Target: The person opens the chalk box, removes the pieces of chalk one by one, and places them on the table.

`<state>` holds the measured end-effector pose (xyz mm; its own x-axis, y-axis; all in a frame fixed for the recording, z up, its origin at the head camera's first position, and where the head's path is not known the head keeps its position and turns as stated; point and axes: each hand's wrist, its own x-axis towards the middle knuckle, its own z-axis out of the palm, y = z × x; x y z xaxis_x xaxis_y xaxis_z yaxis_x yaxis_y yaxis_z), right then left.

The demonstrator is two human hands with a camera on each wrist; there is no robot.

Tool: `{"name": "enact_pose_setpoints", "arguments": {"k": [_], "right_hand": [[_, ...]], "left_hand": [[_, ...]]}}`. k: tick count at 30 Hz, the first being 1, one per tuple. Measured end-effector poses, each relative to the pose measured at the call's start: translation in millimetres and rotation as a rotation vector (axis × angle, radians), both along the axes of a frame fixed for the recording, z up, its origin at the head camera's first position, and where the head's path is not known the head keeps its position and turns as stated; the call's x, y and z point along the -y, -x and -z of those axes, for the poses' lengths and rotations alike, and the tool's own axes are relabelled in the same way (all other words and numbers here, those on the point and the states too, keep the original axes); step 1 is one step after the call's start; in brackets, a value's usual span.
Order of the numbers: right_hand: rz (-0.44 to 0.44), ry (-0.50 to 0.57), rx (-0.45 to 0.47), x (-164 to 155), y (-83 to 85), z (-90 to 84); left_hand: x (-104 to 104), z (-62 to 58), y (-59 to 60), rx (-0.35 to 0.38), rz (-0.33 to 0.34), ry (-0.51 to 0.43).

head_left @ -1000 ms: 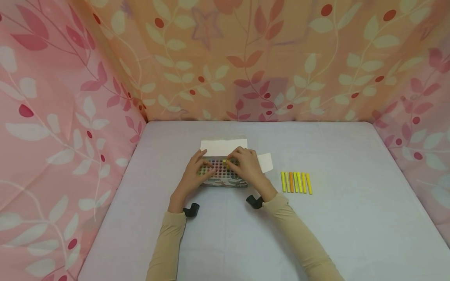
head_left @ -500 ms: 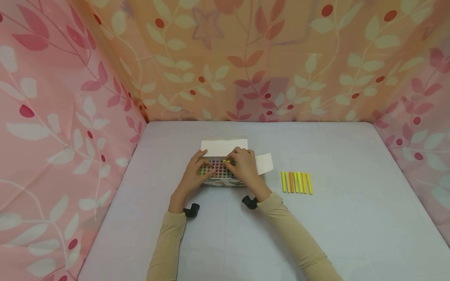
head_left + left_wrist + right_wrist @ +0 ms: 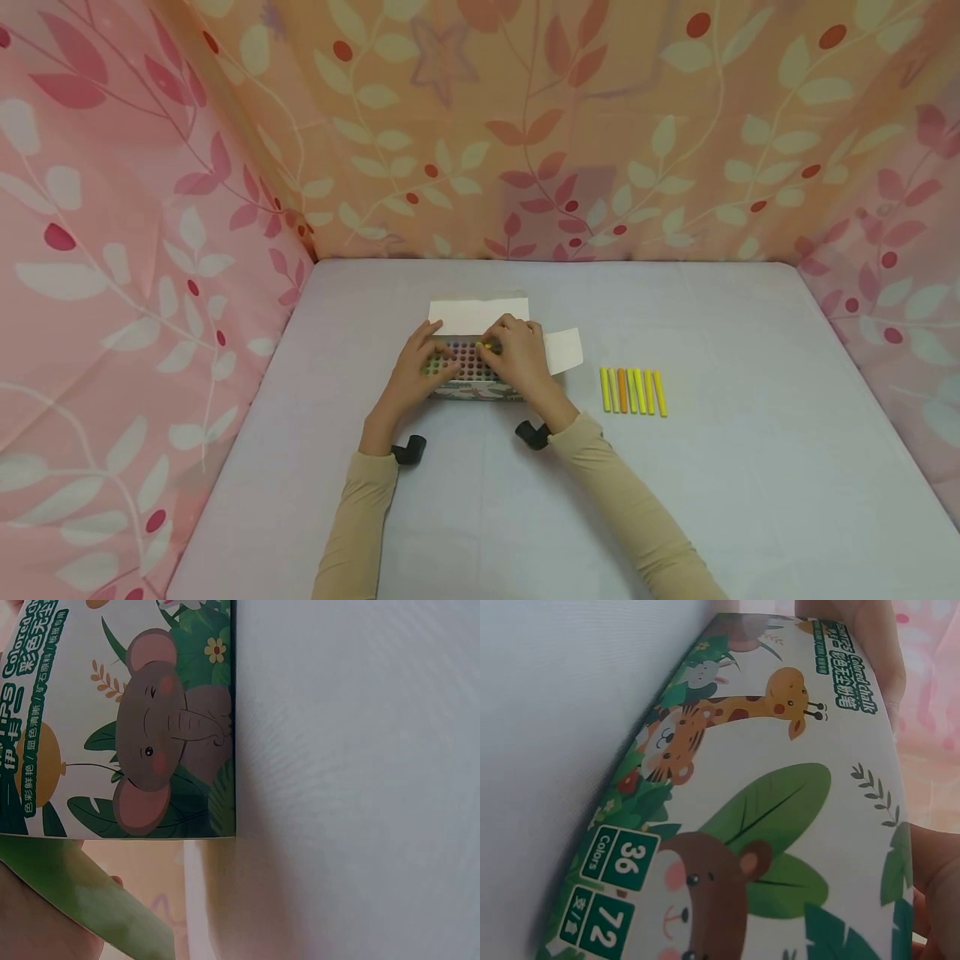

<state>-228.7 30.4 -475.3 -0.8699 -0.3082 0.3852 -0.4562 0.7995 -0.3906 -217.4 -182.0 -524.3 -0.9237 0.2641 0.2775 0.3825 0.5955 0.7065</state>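
Note:
An open printed cardboard box of coloured chalk [image 3: 480,390] stands on the table, its chalk tips in rows facing up. My left hand [image 3: 415,360] holds the box at its left end, fingers spread over the top and thumb near the front rim. My right hand [image 3: 520,346] is over the right part of the box. Its thumb and index finger pinch a yellow chalk [image 3: 488,345] at the back rows; most of that stick is hidden. In the left wrist view, an elephant print [image 3: 154,727] shows on the box front; the right wrist view shows a giraffe print [image 3: 780,705].
Several chalk sticks [image 3: 632,391], yellow and yellow-green with one orange, lie in a row on the white table [image 3: 750,483] right of the box. The white lid flap [image 3: 478,315] stands up behind the box; a side flap [image 3: 564,350] sticks out right. Patterned curtains [image 3: 480,125] surround the table.
My right hand has shifted slightly left and its fingertips have drawn in around the yellow chalk, less of which shows now. The left hand and the row of chalk have stayed put.

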Motion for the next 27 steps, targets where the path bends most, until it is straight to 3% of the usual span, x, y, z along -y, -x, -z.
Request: {"name": "enact_pose_setpoints", "arguments": {"k": [27], "right_hand": [[-0.025,0.236,-0.046,-13.2,-1.3,-20.4]], "left_hand": [[1.4,1.6,0.6,-0.039,0.010,0.019]]}}
